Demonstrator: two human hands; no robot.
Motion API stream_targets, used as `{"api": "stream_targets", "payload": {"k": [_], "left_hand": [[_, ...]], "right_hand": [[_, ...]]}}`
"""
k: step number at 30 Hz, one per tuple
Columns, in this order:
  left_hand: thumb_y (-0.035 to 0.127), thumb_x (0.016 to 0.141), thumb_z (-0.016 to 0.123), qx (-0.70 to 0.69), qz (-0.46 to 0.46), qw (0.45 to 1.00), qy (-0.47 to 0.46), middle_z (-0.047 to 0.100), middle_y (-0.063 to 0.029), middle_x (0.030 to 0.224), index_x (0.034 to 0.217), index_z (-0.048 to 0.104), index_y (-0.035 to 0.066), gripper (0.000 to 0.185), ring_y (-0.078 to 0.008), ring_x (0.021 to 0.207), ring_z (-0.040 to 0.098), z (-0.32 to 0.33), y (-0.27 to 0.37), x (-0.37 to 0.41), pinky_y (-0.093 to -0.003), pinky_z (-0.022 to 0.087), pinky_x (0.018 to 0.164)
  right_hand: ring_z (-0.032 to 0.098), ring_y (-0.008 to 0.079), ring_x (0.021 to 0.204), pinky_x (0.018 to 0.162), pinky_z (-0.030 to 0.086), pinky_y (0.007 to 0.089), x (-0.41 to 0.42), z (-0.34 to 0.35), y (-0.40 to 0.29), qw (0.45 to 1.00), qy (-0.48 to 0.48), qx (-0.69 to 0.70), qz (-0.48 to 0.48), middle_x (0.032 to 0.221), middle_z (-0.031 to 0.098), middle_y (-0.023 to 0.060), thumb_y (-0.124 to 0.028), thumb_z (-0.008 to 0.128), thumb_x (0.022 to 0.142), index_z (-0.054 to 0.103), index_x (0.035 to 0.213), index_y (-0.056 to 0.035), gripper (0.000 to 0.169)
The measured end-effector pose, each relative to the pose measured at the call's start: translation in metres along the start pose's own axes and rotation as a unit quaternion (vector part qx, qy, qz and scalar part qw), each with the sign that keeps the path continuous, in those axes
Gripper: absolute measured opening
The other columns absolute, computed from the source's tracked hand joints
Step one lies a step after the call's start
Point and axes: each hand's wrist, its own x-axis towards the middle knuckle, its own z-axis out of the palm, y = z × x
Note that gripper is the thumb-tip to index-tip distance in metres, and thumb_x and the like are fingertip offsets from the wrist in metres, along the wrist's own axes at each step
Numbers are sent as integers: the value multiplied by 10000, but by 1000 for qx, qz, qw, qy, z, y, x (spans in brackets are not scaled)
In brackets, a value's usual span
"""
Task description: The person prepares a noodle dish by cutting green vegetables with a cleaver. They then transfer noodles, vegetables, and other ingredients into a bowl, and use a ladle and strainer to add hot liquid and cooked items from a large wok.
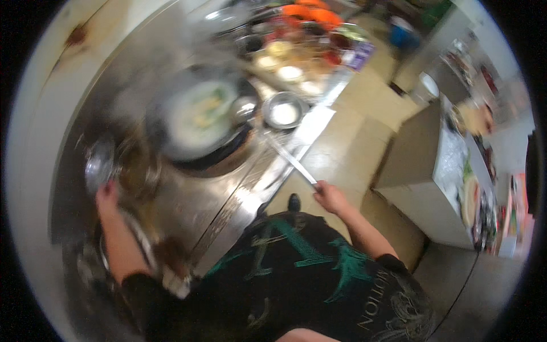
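My right hand [331, 196] is closed around the end of a long metal ladle handle. The ladle's shiny bowl [245, 109] is at the right side of a dark wok [166, 145], where pale, milky liquid [183, 122] holds yellowish and green food. At the left, my left hand [107, 194] grips the edge of a round, shiny metal or clear piece [99, 164], blurred, perhaps a lid or strainer. Beside it stands a round pot or bowl [139, 169], also blurred. A small metal bowl [285, 112] with whitish content sits right of the wok.
The steel cooktop [188, 201] runs diagonally. Several bowls of ingredients and orange items [316, 15] crowd its far end. Rising steam blurs the back left. To the right, a white counter or refrigerator cabinet [406, 184] carries plastic-covered food, with tiled floor [337, 141] between.
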Motion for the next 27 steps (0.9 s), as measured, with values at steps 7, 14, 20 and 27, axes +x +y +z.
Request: {"api": "stream_targets", "payload": {"k": [7, 14, 20, 27], "left_hand": [[136, 891, 571, -207, -67, 975, -48, 633, -94, 926, 987, 626, -20, 192, -167, 829, 579, 66, 94, -45, -284, 488, 748], [141, 891, 569, -206, -85, 972, -74, 632, -102, 945, 1010, 618, -18, 205, -177, 842, 581, 84, 128, -74, -297, 485, 756], [145, 891, 567, -208, -90, 971, -73, 630, -109, 961, 1029, 611, -17, 217, -186, 853, 583, 73, 122, -78, -308, 483, 763], [149, 891, 566, -212, -91, 972, -42, 629, -118, 980, 1052, 603, -14, 233, -196, 866, 585, 36, 79, -82, -321, 480, 772]], "right_hand": [[615, 318, 878, 752, 484, 446, 8, 3, -15, 997, -33, -7, -68, 928, 644, 120, -201, 590, 780, 592, 1064, -136, 291], [619, 344, 761, 662, 477, 472, -5, 16, -5, 995, 34, -4, -97, 807, 635, 139, -232, 587, 780, 566, 962, -119, 215], [620, 343, 804, 701, 482, 469, -9, 10, -8, 997, 13, 6, -81, 855, 640, 137, -248, 586, 782, 571, 973, -117, 232], [618, 339, 816, 710, 482, 462, 4, 4, -14, 997, -30, -17, -71, 867, 642, 130, -249, 585, 783, 583, 996, -122, 248]]}}
